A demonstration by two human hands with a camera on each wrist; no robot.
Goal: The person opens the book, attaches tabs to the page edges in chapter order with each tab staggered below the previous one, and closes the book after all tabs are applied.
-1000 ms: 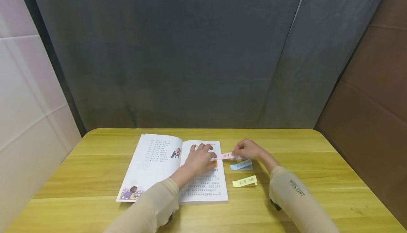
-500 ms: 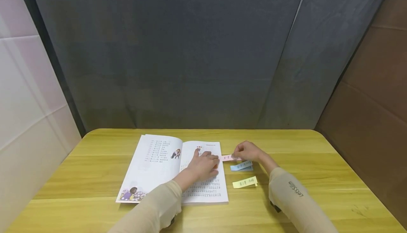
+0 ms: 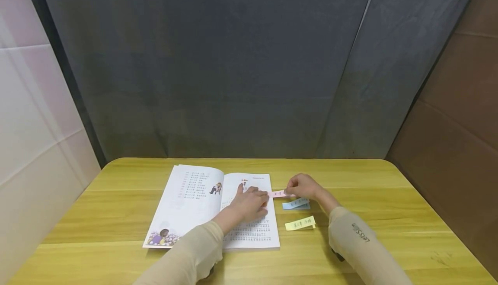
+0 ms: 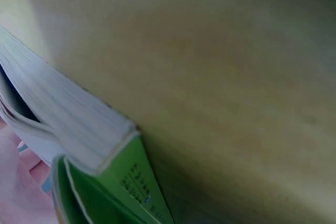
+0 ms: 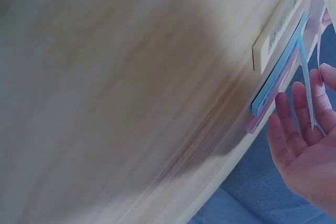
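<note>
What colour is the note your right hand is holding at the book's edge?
Pink: the note pinched by the right hand, clearest in the head view.

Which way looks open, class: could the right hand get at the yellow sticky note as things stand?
Probably yes. The yellow sticky note lies bare on the table, close to the right hand, but that hand now pinches the pink note.
</note>
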